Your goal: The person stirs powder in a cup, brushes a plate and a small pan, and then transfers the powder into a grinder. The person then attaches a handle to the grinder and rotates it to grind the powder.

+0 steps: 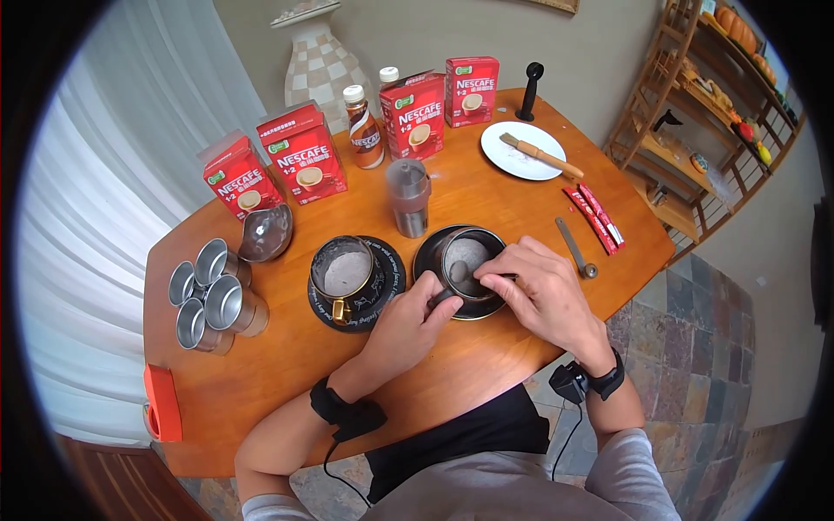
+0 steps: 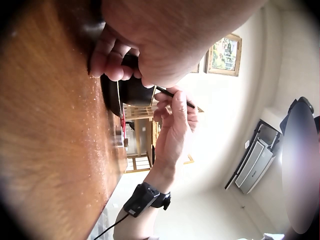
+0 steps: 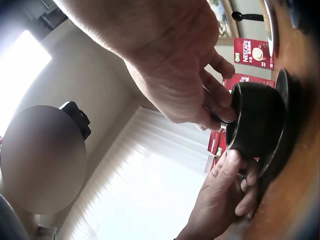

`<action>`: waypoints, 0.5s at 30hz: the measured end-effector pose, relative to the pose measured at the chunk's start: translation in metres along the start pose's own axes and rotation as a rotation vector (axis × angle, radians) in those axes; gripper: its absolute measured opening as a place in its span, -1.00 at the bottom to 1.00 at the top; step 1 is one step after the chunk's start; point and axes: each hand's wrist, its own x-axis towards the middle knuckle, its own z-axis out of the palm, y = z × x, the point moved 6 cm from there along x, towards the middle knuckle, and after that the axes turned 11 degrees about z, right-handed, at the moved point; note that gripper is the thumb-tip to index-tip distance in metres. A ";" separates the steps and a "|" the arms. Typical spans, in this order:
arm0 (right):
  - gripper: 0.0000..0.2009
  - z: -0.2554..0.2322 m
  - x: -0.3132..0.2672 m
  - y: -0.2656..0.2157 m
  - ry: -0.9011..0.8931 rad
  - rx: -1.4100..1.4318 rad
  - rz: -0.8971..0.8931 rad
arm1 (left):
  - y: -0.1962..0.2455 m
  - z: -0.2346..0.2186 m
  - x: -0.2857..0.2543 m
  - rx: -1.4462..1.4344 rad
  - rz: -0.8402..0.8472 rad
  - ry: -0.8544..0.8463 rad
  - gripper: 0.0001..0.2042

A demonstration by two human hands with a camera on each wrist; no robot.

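A black cup (image 1: 466, 252) with greyish powder inside stands on a dark saucer (image 1: 424, 252). My left hand (image 1: 408, 323) grips the cup's handle, thumb on top. In the left wrist view, my right hand (image 2: 174, 122) pinches the dark, thin handle of a spoon (image 2: 166, 92). The spoon's bowl dips into the cup in the head view. From the right wrist view, the right fingers reach over the rim of the cup (image 3: 257, 120). To the left, a second cup (image 1: 345, 267) with a gold handle and similar powder sits on a black lettered saucer (image 1: 391, 269).
Behind the cups stands a grey tumbler (image 1: 408, 200). Several red Nescafe boxes (image 1: 304, 156) and a bottle (image 1: 363, 130) line the back. Metal cups (image 1: 228, 304) and a glass bowl (image 1: 266, 233) stand left. A brush (image 1: 543, 156) on a plate (image 1: 499, 143), sachets (image 1: 595, 217) and a measuring spoon (image 1: 575, 247) lie right.
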 end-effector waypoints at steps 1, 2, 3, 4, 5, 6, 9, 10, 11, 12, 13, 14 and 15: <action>-0.93 0.000 0.001 0.002 0.016 0.001 0.015 | 0.001 0.000 0.000 0.008 -0.009 -0.004 -0.71; -0.92 0.001 0.001 0.001 0.013 0.000 -0.002 | 0.001 0.000 0.000 0.016 -0.019 -0.009 -0.71; -0.91 0.001 0.001 0.000 0.010 -0.002 -0.017 | 0.001 -0.001 0.000 0.014 -0.015 -0.006 -0.71; -0.89 0.001 0.000 0.000 0.008 -0.005 -0.031 | 0.000 0.000 0.000 0.012 -0.011 -0.005 -0.71; -0.91 0.001 0.000 0.000 0.007 -0.004 -0.022 | 0.000 0.000 0.000 0.009 -0.008 -0.003 -0.71; -0.93 0.001 0.000 0.000 0.005 -0.001 -0.014 | 0.000 0.001 0.000 -0.002 -0.015 -0.001 -0.71; -0.94 0.003 0.000 0.000 -0.014 0.006 -0.009 | 0.001 0.001 0.000 -0.061 -0.047 0.007 -0.72; -0.94 0.003 -0.001 0.001 -0.022 0.007 -0.010 | -0.002 0.001 0.000 -0.103 -0.062 0.006 -0.73; -0.94 0.004 -0.001 0.001 -0.019 0.012 -0.010 | -0.003 0.002 0.000 -0.145 -0.078 0.003 -0.74; -0.94 0.005 -0.002 0.001 -0.017 0.016 -0.010 | -0.001 0.003 0.000 -0.171 -0.092 0.001 -0.75; -0.94 0.006 -0.002 0.001 -0.015 0.022 -0.011 | 0.002 0.002 0.001 -0.197 -0.106 0.001 -0.76; -0.93 0.007 -0.002 0.001 -0.014 0.029 -0.008 | 0.004 0.001 0.001 -0.222 -0.121 0.002 -0.77; -0.93 0.008 -0.002 0.001 -0.014 0.036 -0.005 | 0.005 0.001 0.002 -0.239 -0.128 -0.002 -0.77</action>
